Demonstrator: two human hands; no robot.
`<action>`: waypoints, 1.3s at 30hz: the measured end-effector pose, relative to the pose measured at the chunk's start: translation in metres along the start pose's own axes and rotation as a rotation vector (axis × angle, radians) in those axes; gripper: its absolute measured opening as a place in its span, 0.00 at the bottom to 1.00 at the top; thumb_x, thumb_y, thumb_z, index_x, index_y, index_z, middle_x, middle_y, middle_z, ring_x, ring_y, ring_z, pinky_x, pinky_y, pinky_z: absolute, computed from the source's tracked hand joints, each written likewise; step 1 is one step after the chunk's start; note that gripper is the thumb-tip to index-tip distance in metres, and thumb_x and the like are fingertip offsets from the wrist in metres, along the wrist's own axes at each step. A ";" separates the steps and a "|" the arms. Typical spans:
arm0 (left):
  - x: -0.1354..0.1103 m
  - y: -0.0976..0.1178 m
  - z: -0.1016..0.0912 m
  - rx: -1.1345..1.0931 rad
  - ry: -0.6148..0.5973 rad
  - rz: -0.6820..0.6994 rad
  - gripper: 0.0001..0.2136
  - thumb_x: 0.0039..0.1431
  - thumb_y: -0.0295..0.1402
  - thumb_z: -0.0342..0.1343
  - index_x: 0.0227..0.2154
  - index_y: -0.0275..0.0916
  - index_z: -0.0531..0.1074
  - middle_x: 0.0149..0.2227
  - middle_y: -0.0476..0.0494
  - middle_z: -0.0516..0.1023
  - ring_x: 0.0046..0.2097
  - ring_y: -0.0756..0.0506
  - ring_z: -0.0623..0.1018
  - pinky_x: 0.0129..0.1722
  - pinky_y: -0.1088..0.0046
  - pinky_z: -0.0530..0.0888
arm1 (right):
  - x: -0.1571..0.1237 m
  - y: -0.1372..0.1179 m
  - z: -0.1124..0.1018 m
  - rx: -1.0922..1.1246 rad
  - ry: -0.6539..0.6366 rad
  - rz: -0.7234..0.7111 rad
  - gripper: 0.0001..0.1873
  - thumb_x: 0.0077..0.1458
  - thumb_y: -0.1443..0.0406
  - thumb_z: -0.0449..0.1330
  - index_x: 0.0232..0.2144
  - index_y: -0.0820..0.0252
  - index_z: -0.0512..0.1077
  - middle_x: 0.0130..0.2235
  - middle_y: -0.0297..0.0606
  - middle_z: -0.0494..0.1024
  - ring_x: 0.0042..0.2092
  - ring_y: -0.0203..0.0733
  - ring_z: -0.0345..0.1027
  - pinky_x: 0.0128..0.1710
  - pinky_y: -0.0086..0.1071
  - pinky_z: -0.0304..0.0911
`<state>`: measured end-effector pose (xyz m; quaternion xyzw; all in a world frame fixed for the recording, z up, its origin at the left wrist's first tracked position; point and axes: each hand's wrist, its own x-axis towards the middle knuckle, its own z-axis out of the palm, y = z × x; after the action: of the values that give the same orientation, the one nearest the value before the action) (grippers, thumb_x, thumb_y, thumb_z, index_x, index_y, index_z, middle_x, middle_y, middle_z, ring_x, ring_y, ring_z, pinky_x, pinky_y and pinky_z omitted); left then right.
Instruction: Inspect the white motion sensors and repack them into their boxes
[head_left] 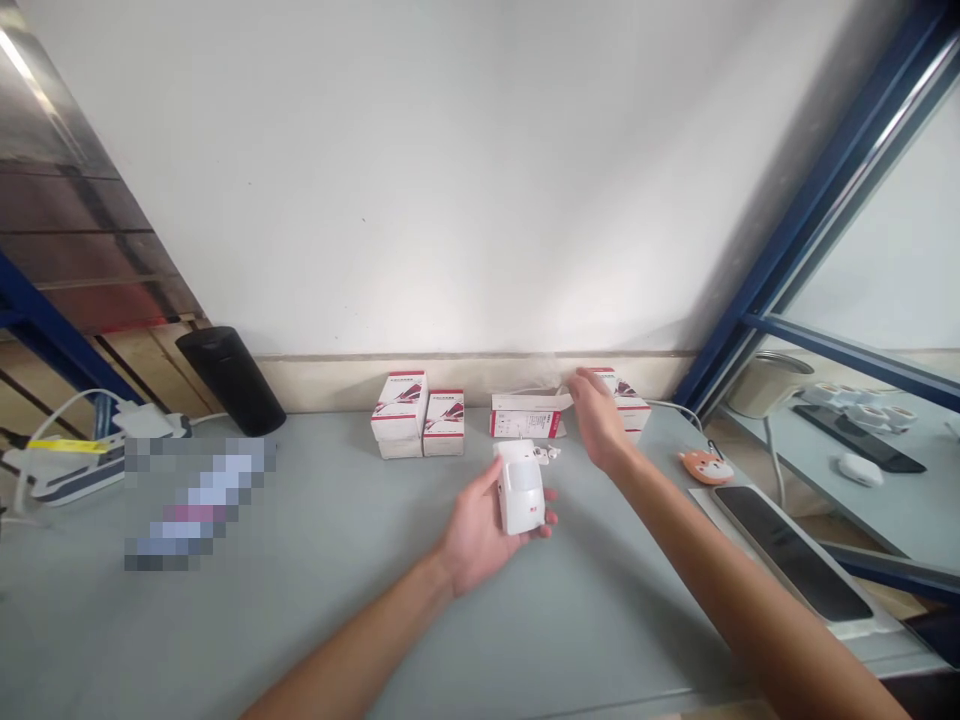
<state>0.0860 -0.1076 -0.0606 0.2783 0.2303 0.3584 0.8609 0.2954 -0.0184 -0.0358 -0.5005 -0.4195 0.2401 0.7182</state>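
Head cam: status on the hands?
Left hand cradling white motion sensor. Right hand open, at red-and-white box, contact unclear. Small white bits just beyond the sensor.

Nothing legible: print on red-and-white boxes [398, 405] & red mark on white sensor [521, 487] too small to read.

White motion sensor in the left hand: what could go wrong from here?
The white motion sensor sits in the left hand, held at its sides by thumb and fingers with a fairly open grip, so it might slip onto the grey table. The right hand is very close to the open white box and could tip it. The small white pieces beside the sensor could also get knocked away.
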 end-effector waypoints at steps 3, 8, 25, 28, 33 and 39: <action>0.001 0.001 0.001 -0.024 -0.024 -0.002 0.24 0.69 0.47 0.54 0.57 0.33 0.73 0.47 0.27 0.82 0.41 0.35 0.82 0.45 0.59 0.71 | -0.022 -0.009 -0.014 -0.153 -0.043 -0.079 0.22 0.61 0.58 0.62 0.57 0.49 0.73 0.58 0.41 0.75 0.56 0.47 0.72 0.57 0.44 0.69; 0.003 -0.010 -0.004 -0.006 -0.038 -0.014 0.24 0.69 0.42 0.47 0.57 0.29 0.73 0.47 0.26 0.82 0.40 0.35 0.81 0.42 0.60 0.71 | -0.071 -0.005 -0.020 -0.288 -0.371 0.022 0.17 0.68 0.52 0.57 0.49 0.52 0.77 0.42 0.38 0.80 0.38 0.43 0.74 0.37 0.36 0.73; -0.004 -0.028 0.000 0.179 0.019 -0.057 0.22 0.67 0.47 0.43 0.49 0.37 0.74 0.37 0.37 0.79 0.28 0.42 0.77 0.25 0.68 0.69 | -0.065 -0.002 -0.031 0.069 -0.870 0.754 0.33 0.67 0.37 0.54 0.48 0.54 0.84 0.40 0.42 0.85 0.36 0.45 0.77 0.33 0.36 0.72; -0.002 -0.018 -0.001 0.208 -0.015 -0.098 0.21 0.68 0.46 0.41 0.52 0.39 0.69 0.33 0.40 0.78 0.25 0.44 0.75 0.22 0.71 0.66 | -0.054 0.005 -0.036 0.078 -0.807 0.613 0.34 0.68 0.37 0.53 0.45 0.54 0.85 0.43 0.43 0.85 0.46 0.48 0.77 0.49 0.41 0.71; 0.005 0.011 -0.020 0.344 -0.151 -0.270 0.18 0.68 0.43 0.37 0.50 0.41 0.65 0.29 0.43 0.78 0.22 0.45 0.74 0.19 0.73 0.63 | -0.015 0.004 -0.053 0.144 -0.475 0.410 0.34 0.67 0.37 0.52 0.40 0.55 0.84 0.41 0.43 0.83 0.42 0.46 0.76 0.48 0.44 0.71; 0.005 0.043 -0.041 0.446 -0.303 -0.370 0.20 0.67 0.44 0.36 0.47 0.39 0.68 0.30 0.41 0.78 0.24 0.44 0.74 0.24 0.70 0.66 | 0.012 -0.017 -0.077 0.203 -0.319 0.221 0.29 0.70 0.39 0.52 0.35 0.49 0.81 0.39 0.39 0.81 0.38 0.45 0.74 0.42 0.41 0.72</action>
<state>0.0434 -0.0650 -0.0643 0.4634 0.2193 0.0911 0.8537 0.3650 -0.0558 -0.0276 -0.4242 -0.4442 0.4345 0.6587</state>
